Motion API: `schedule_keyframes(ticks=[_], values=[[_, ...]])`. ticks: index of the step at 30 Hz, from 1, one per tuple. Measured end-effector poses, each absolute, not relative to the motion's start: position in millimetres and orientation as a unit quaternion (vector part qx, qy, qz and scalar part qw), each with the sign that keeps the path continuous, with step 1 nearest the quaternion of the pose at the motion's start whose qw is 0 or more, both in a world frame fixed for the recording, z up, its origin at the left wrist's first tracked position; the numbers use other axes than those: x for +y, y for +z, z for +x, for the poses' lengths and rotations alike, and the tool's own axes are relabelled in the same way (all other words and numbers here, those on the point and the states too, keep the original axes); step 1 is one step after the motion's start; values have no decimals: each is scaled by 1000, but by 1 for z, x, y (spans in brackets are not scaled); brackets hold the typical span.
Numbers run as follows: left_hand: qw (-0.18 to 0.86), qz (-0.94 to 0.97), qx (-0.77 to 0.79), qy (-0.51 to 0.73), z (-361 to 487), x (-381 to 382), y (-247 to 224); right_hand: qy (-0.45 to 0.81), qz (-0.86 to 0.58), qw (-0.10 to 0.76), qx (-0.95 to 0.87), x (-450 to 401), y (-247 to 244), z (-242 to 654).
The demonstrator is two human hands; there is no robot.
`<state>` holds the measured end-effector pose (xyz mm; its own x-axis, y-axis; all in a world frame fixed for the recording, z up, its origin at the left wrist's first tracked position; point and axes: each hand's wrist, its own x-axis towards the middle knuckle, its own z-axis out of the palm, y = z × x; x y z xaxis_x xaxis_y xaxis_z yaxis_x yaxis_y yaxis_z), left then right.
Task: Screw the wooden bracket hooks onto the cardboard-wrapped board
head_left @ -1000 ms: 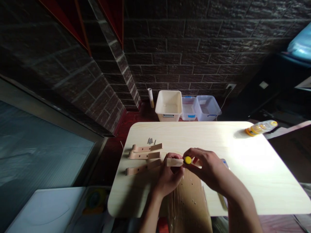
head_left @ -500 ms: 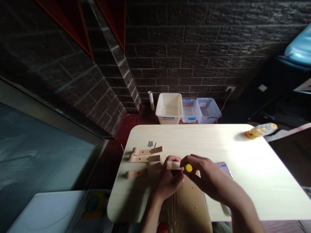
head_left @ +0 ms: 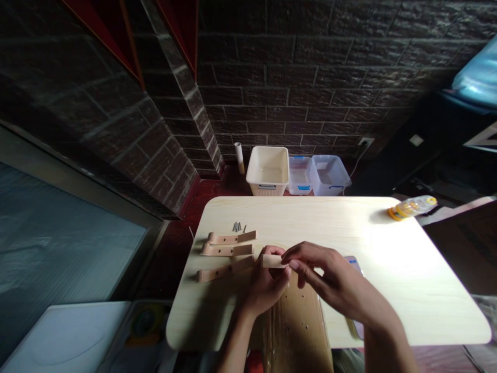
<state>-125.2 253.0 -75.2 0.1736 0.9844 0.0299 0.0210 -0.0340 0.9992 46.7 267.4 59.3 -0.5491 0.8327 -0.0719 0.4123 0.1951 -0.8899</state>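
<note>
My left hand (head_left: 268, 285) is wrapped round a small pale wooden piece (head_left: 272, 261), held over the near-middle of the table. My right hand (head_left: 320, 269) pinches at the right end of that piece, thumb and forefinger together. Whatever is between those fingertips is hidden. Under both hands lies a brown board or box (head_left: 298, 324) with several small holes in its top. To the left are a far wooden bracket (head_left: 232, 238), a middle wooden bracket (head_left: 227, 250) and a near wooden bracket (head_left: 223, 270). Several screws (head_left: 237, 227) lie behind them.
A phone (head_left: 354, 264) lies partly under my right forearm on the pale table (head_left: 303, 212). Near the right edge a clear bottle with yellow parts (head_left: 411, 208) rests on its side. Beyond the table stand a cream bin (head_left: 267, 178) and two clear plastic boxes (head_left: 330, 176).
The yellow round-ended handle that showed at my right fingertips is out of sight now. My right fingers have closed toward the wooden piece's end. The whole view has shifted slightly.
</note>
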Motion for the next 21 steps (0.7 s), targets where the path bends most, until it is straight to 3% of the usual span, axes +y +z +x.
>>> schedule_keyframes(ticks=[11, 21], values=[[647, 489, 376, 448, -119, 248, -71, 552, -354, 205, -726, 264, 62, 54], [607, 524, 406, 437, -120, 253, -68, 546, -380, 258, -701, 273, 55, 52]])
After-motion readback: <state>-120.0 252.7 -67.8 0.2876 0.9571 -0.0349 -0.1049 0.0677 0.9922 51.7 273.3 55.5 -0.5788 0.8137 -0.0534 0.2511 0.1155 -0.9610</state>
